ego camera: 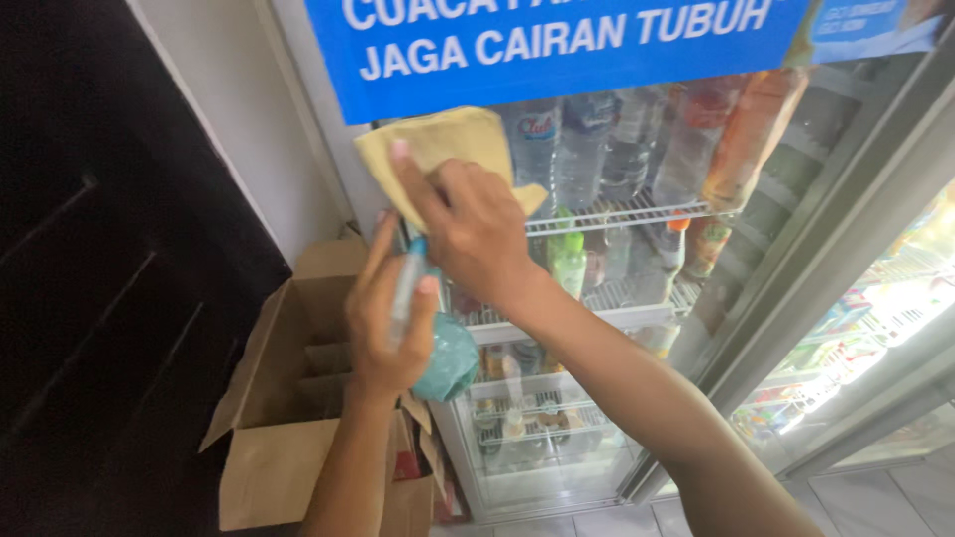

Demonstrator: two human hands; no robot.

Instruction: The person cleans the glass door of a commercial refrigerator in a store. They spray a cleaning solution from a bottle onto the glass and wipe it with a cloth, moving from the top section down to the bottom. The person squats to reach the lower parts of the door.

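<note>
Cardboard first, at the far left: an open brown cardboard box (288,418) stands on the floor beside a dark wall panel (90,268), its flaps splayed outward and empty dividers showing inside.

Just right of it the left hand (390,318) is closed around a teal plastic spray bottle (443,353), fingers wrapped on the neck, the round body hanging below the palm. Judging by the pose, the nozzle is best kept aimed at the glass and close to the patch being wiped, so mist does not drift onto the box.

Above and slightly right, the right hand (476,224) presses a pale yellow cleaning cloth (438,149) flat against the glass door of the drinks fridge (597,328), fingers spread over the fabric near the door's upper left corner. Even pressure and overlapping strokes from that corner downward would likely avoid streaks.

Across the door's top edge runs a blue rectangular sticker banner (557,50) with white lettering. Behind the glass, clear and coloured drink bottles (637,149) stand on white wire shelves (617,214). At the right edge a second cooler (875,308) holds small bright packages, too blurred to tell apart.
</note>
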